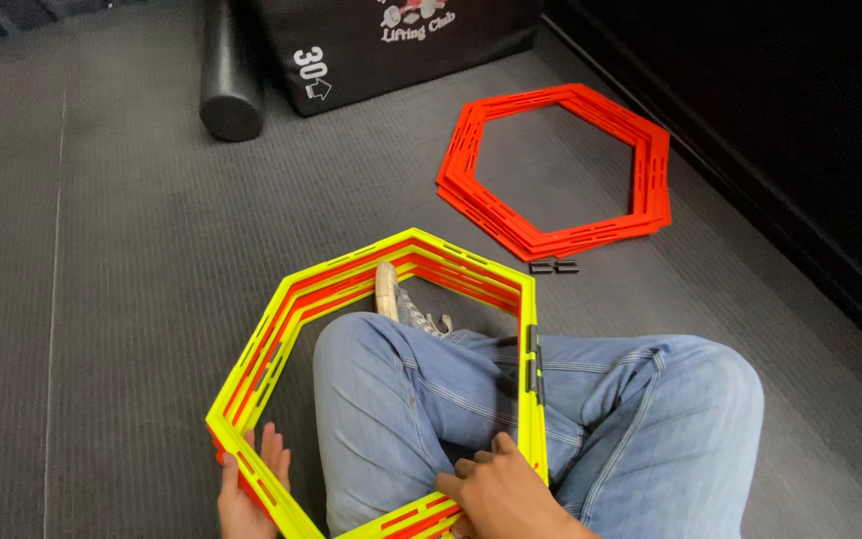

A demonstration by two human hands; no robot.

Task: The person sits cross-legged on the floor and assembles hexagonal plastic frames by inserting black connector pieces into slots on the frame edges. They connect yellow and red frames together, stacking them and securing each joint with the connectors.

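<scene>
A stack of hexagonal agility rings, yellow on top with red ones beneath (351,269), rests tilted over my lap, around my crossed left leg in blue jeans. My left hand (249,489) grips the stack's near-left edge from the outside, fingers curled over the yellow rim. My right hand (496,489) holds the near-right corner, fingers pressed on the yellow ring where it meets my thigh. Two black clips (532,364) sit on the stack's right side.
A second stack of red hexagonal rings (471,185) lies flat on the grey carpet at the far right, with small black clips (554,267) beside it. A black foam roller (229,70) and a black box (391,45) stand at the back. A dark wall runs along the right.
</scene>
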